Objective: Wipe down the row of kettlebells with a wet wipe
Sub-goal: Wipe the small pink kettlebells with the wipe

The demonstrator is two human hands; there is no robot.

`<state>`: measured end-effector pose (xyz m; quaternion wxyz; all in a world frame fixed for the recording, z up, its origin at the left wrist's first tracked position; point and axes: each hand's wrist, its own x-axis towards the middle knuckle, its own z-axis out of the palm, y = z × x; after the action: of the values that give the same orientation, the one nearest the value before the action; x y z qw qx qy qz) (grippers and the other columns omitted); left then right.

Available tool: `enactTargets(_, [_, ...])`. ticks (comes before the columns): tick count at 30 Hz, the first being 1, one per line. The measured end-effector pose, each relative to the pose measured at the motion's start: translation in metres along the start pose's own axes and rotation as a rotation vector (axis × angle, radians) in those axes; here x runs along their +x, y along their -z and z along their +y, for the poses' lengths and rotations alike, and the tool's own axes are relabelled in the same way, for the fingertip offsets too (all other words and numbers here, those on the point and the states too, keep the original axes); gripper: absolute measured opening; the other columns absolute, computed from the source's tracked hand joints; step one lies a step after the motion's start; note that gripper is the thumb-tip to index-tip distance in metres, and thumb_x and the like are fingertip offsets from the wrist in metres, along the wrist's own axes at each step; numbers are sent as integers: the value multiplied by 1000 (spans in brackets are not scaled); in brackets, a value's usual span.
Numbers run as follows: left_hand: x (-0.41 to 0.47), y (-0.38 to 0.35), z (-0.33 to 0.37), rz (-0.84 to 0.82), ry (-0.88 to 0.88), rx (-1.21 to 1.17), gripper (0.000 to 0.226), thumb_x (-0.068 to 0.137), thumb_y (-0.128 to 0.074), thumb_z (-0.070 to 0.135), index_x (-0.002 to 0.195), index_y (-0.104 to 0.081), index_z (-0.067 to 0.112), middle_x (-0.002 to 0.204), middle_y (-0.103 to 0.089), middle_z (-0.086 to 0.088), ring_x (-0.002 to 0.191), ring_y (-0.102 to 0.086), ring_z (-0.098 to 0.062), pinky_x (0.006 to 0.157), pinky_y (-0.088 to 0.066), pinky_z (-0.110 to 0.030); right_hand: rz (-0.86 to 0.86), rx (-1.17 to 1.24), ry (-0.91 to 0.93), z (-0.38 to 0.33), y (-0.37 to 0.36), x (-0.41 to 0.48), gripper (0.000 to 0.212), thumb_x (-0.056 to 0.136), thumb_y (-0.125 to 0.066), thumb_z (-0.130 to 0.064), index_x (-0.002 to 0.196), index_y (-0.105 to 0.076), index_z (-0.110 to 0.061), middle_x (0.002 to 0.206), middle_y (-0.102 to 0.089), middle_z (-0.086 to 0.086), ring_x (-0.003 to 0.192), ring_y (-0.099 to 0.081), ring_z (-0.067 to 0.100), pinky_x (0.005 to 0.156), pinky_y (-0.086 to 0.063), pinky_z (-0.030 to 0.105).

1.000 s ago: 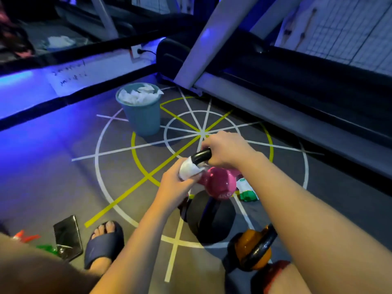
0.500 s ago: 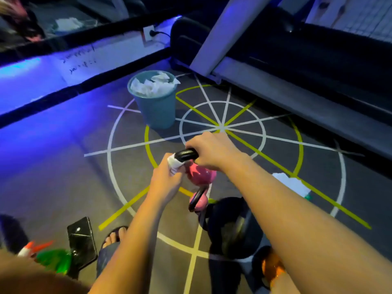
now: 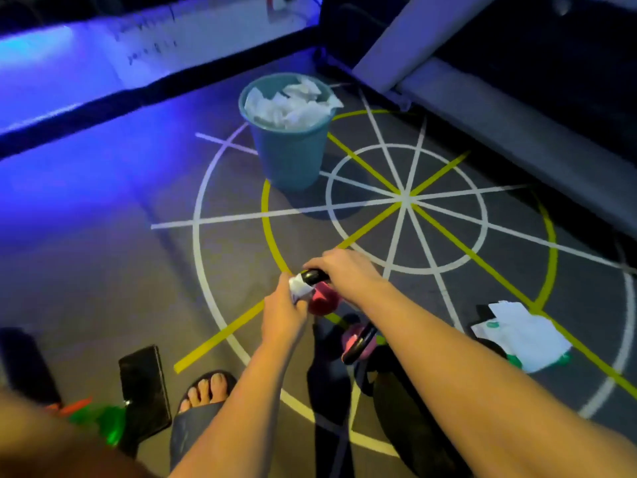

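A small pink kettlebell with a black handle stands on the marked floor. My right hand grips the handle from above. My left hand pinches a white wet wipe against the handle's left end. Behind it, nearer to me, lies a second pink kettlebell with a black handle, then a large dark kettlebell, partly hidden by my right forearm.
A teal bin full of used white wipes stands beyond the kettlebells. A wipe packet lies on the floor at right. A phone, a green spray bottle and my sandalled foot are at lower left. A treadmill base runs along the right.
The view has tilted down and left, so the bin and floor pattern shifted right. Both hands stay on the pink kettlebell's handle, the wipe still at its left end.
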<state>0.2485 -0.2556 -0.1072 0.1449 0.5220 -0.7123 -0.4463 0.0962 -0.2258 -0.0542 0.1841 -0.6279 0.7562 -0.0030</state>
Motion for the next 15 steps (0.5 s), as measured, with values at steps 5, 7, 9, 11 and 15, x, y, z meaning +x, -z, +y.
enactTargets(5, [12, -8, -21, 64, 68, -102, 18, 90, -66, 5, 101, -52, 5, 83, -66, -12, 84, -63, -41, 56, -26, -34, 1, -70, 43, -3, -29, 27, 31, 89, -60, -34, 119, -66, -30, 100, -61, 2, 102, -58, 27, 73, -41, 33])
enactTargets(7, [20, -8, -25, 39, 102, -104, 16, 89, -61, 0, 101, -52, 5, 85, -66, -13, 84, -62, -40, 55, -29, -35, -31, -77, 27, -4, -33, 30, 33, 94, -55, -29, 127, -61, -30, 107, -60, 3, 107, -58, 27, 78, -45, 36])
enactTargets(9, [29, -6, -28, -9, 118, -84, 20, 88, -58, -1, 106, -55, 7, 90, -66, -11, 86, -62, -36, 57, -28, -33, -62, -91, 13, -4, -38, 30, 41, 97, -51, -20, 137, -53, -29, 116, -57, 5, 114, -55, 28, 84, -47, 39])
enactTargets(11, [34, -3, -27, -35, 131, -51, 27, 89, -57, 0, 113, -57, 11, 94, -64, -7, 86, -58, -28, 60, -28, -30, -95, -68, 21, -1, -39, 33, 52, 97, -49, -11, 146, -44, -28, 124, -52, 6, 119, -50, 29, 86, -47, 42])
enactTargets(15, [35, -5, -29, -33, 201, -60, 25, 100, -57, 18, 124, -54, 14, 104, -67, -12, 100, -63, -34, 67, -35, -31, -36, 75, -49, 15, -36, 32, 76, 92, -59, -9, 156, -26, -33, 140, -40, 5, 131, -41, 27, 94, -48, 44])
